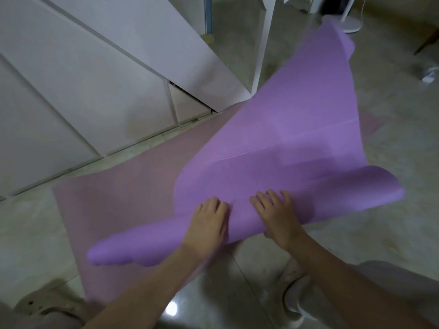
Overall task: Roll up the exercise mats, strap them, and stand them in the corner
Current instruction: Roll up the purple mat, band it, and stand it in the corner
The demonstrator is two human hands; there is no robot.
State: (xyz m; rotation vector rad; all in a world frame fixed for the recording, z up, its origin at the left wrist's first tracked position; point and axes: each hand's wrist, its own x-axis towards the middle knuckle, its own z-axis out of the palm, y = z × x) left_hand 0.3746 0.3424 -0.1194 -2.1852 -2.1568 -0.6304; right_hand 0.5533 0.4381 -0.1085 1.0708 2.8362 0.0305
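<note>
Mats: two. A purple mat [297, 138], thin, smooth and floppy, lies slantwise over a duller pink mat [123, 193] that is flat on the floor [392, 162].
Purple mat, place: its near end is curled into a loose, uneven tube across the lower middle of the frame. The rest stretches to the upper right, where its far edge curls up.
Hands: two, side by side on the tube. The left hand [209, 222] has its fingers bent over the roll. The right hand [278, 214] has its fingers spread on top and its thumb tucked under the edge.
Shoes: two, one in the lower left and one in the lower right.
Floor: glossy pale tiles, open at the right.
Edges: white cabinet doors [71, 79] border the pink mat at the upper left.
</note>
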